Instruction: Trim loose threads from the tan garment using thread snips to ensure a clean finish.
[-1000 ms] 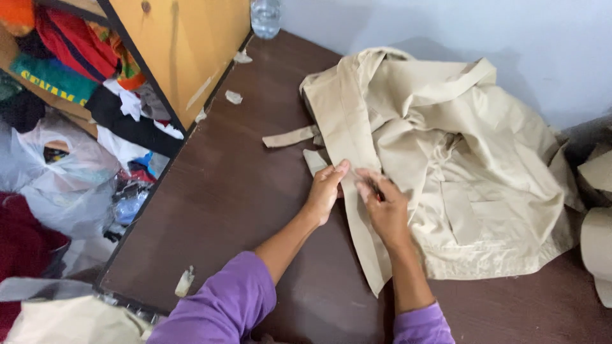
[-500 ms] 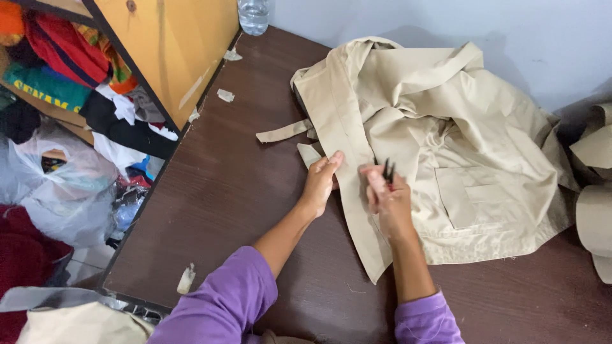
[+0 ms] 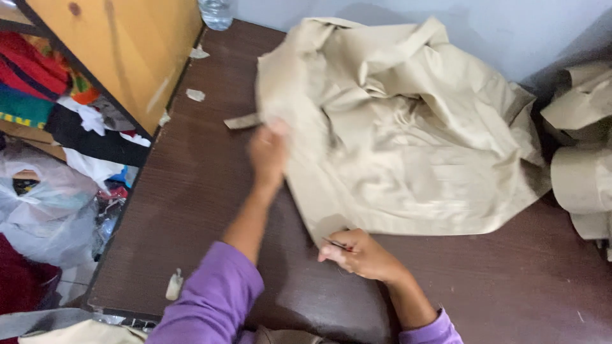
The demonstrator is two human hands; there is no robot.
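A beige garment (image 3: 395, 127) lies crumpled across the dark brown table (image 3: 191, 210). My left hand (image 3: 268, 153), blurred with motion, is at the garment's left front edge, beside a loose beige strap (image 3: 241, 121); whether it grips the cloth I cannot tell. My right hand (image 3: 358, 253) rests on the table at the garment's lower corner, fingers closed around a small thin dark tool (image 3: 338, 244). Both arms wear purple sleeves.
A wooden cabinet (image 3: 127, 51) stands at the table's left, with folded coloured clothes (image 3: 38, 83) and plastic bags (image 3: 44, 210) beyond. A water bottle (image 3: 215, 13) stands at the back. Beige fabric rolls (image 3: 583, 165) sit at the right. Small scraps (image 3: 195, 94) dot the table.
My right hand has drawn back from the garment's front edge to its lower corner. My left hand has moved up along the edge. The garment has shifted.
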